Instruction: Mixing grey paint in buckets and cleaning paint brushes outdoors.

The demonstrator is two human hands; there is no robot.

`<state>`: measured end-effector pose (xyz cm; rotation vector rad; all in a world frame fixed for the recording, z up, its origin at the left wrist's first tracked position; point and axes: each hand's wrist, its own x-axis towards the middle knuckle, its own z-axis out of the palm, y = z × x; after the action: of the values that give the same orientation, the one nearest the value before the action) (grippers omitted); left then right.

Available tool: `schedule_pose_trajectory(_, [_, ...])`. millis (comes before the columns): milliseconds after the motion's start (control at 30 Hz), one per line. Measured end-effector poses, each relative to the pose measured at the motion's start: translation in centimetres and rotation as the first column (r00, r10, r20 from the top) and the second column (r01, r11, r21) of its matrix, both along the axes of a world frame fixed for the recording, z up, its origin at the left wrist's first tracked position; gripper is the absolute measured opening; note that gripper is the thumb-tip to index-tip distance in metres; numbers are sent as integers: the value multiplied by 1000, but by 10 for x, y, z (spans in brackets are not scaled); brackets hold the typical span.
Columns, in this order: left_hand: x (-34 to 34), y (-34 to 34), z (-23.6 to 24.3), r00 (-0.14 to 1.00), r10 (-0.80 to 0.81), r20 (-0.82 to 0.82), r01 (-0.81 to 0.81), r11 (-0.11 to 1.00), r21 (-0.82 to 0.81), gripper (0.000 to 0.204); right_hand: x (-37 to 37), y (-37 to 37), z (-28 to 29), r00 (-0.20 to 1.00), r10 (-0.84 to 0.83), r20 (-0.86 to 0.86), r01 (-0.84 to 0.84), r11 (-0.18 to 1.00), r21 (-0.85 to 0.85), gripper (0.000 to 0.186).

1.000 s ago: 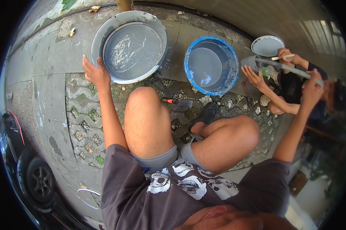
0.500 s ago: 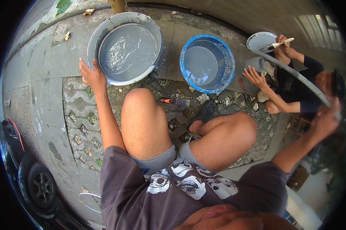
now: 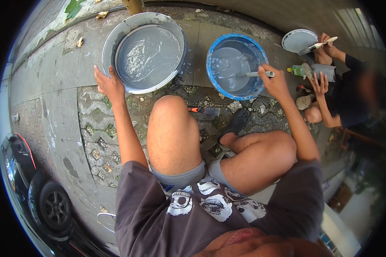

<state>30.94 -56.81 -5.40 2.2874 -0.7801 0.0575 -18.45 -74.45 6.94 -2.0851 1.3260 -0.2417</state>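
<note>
My right hand (image 3: 275, 82) is closed around a grey, paint-coated pipe (image 3: 249, 74), whose open upper end shows beside my fingers. The pipe's lower end dips into the grey liquid inside a round blue tub (image 3: 264, 58). My left hand (image 3: 109, 82) has its fingers apart and its thumb up, beside the near-left rim of a large white bucket (image 3: 108, 48). Grey, glossy liquid (image 3: 152, 51) stands in that bucket. I cannot tell whether the left hand touches the rim.
A putty knife (image 3: 205, 112) with an orange-black handle lies near my knee. To the right a co-worker holds a paintbrush (image 3: 317, 45) by a round white lid or tray (image 3: 299, 39) of grey liquid. A green-labelled bottle (image 3: 296, 70) is nearby. A dark wheel (image 3: 53, 204) shows at lower left.
My right hand has come from the far right down to the blue tub, and the pipe's end is now in its liquid. The co-worker's free hand has lifted off a grey container.
</note>
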Motion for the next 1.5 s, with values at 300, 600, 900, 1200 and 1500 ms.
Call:
schedule_pose_trajectory(300, [-2, -3, 3, 1000, -3, -21, 3, 1000, 13, 96, 8, -25, -49, 969, -139, 204, 145, 989, -14, 29])
schedule_pose_trajectory(600, [-5, -1, 1, 999, -16, -28, 15, 1000, -21, 94, -13, -3, -60, 912, -340, 230, 214, 872, 440, 30])
schedule_pose_trajectory(900, [0, -5, -5, 999, -44, -2, 44, 997, -69, 88, 18, -61, -21, 993, -11, -117, 30, 986, 164, 25])
schedule_pose_trajectory(1200, [0, -9, -2, 999, -38, -31, 35, 995, -99, 85, 9, -17, -38, 975, -120, 185, 22, 889, 458, 31])
schedule_pose_trajectory(1500, [0, 7, 9, 999, 10, -51, -16, 993, -121, 86, -25, -52, -24, 995, -30, 95, 1, 956, 294, 22])
